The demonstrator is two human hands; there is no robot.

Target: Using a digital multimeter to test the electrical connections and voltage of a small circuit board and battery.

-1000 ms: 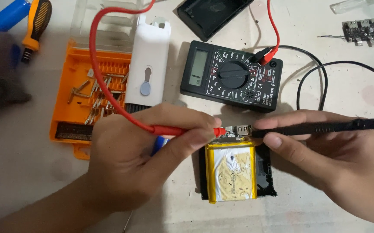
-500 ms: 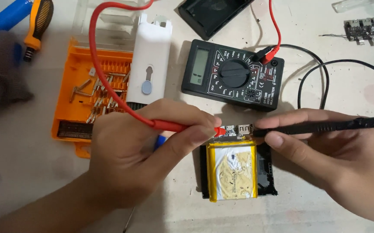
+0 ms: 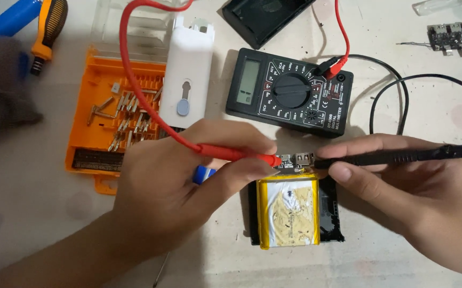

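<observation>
My left hand [image 3: 188,186] grips a red test probe [image 3: 236,153], its tip touching the small circuit board [image 3: 297,160] at the top of a yellow flat battery pack [image 3: 288,211]. The pack lies in a black shell [image 3: 331,213]. My right hand [image 3: 417,197] holds a black test probe [image 3: 396,156], its tip at the board's right side. Behind them sits a black multimeter [image 3: 289,93] with a blank-looking screen; red and black leads plug into its right end.
An orange bit tray [image 3: 103,138] with several metal bits sits at left, a white oblong case [image 3: 188,74] lying over it. An orange-handled screwdriver [image 3: 49,29], a blue cylinder [image 3: 9,18], a black cover [image 3: 263,18] and a small board [image 3: 455,36] lie along the far edge.
Both hands and probes stay on the board; the view has shifted only slightly.
</observation>
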